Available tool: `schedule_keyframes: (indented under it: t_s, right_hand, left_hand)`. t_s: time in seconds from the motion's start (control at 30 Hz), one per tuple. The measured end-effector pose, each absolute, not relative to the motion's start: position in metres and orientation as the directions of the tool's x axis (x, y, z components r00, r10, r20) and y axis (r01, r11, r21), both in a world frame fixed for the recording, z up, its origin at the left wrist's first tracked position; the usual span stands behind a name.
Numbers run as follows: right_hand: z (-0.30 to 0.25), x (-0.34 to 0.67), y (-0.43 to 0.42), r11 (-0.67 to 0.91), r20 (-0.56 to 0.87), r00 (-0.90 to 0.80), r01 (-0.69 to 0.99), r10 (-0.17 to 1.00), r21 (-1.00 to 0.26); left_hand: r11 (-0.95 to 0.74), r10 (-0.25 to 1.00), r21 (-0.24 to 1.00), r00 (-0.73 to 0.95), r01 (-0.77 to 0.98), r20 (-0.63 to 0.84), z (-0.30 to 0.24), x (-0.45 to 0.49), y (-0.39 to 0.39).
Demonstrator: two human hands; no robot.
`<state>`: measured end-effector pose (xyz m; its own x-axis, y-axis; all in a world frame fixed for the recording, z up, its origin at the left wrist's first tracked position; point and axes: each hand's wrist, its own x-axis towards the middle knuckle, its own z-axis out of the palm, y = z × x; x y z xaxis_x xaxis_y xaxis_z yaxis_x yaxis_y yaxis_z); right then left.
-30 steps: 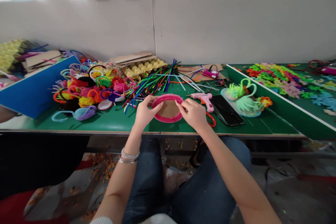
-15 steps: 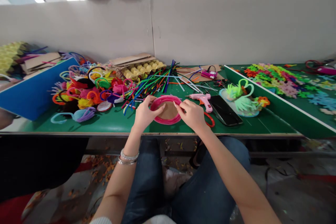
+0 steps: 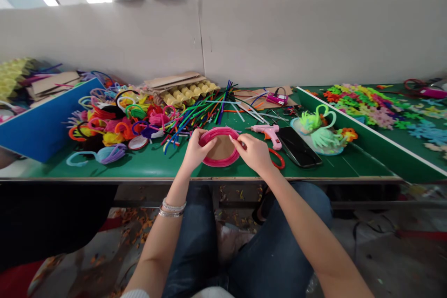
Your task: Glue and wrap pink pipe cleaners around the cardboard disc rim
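Between my hands is an oval cardboard disc (image 3: pixel 220 150) rimmed with a pink pipe-cleaner ring (image 3: pixel 222 162). My left hand (image 3: pixel 195 150) grips the ring's left side, thumb on the inner edge. On the right side, my right hand (image 3: pixel 254 151) pinches the rim with thumb and fingers. A pink glue gun (image 3: pixel 267 133) lies just beyond my right hand, and the orange handle of a pair of scissors (image 3: pixel 278 160) shows beside that wrist. Farther right rests a black phone (image 3: pixel 299 147).
Loose pipe cleaners (image 3: pixel 199 111) and a yellow egg carton (image 3: pixel 190 93) lie behind my hands. Colourful pipe-cleaner figures (image 3: pixel 113 121) pile up at left by a blue divider (image 3: pixel 49 118). Green swan figures (image 3: pixel 323 135) stand at right, near a green divider (image 3: pixel 370 135).
The ring stays in both hands in almost the same place. Its near edge looks slightly more tilted, and the whole view has shifted a little.
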<state>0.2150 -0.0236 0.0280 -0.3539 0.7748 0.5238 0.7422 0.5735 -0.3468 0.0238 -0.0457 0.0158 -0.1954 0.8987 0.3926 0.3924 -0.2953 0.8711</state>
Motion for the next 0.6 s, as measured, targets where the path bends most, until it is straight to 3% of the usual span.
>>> schedule_keyframes:
  t_s: [0.37,0.6]
  right_hand:
    - [0.032,0.215,-0.024,0.527,0.423,-0.338,0.69,0.841,-0.496]
    - [0.027,0.214,-0.022,0.501,0.433,-0.301,0.72,0.849,-0.481]
  left_hand:
    - [-0.235,0.926,0.966,-0.277,0.111,0.257,0.002,0.025,-0.04]
    - [-0.263,0.923,0.957,-0.258,0.119,0.285,-0.005,0.028,-0.039]
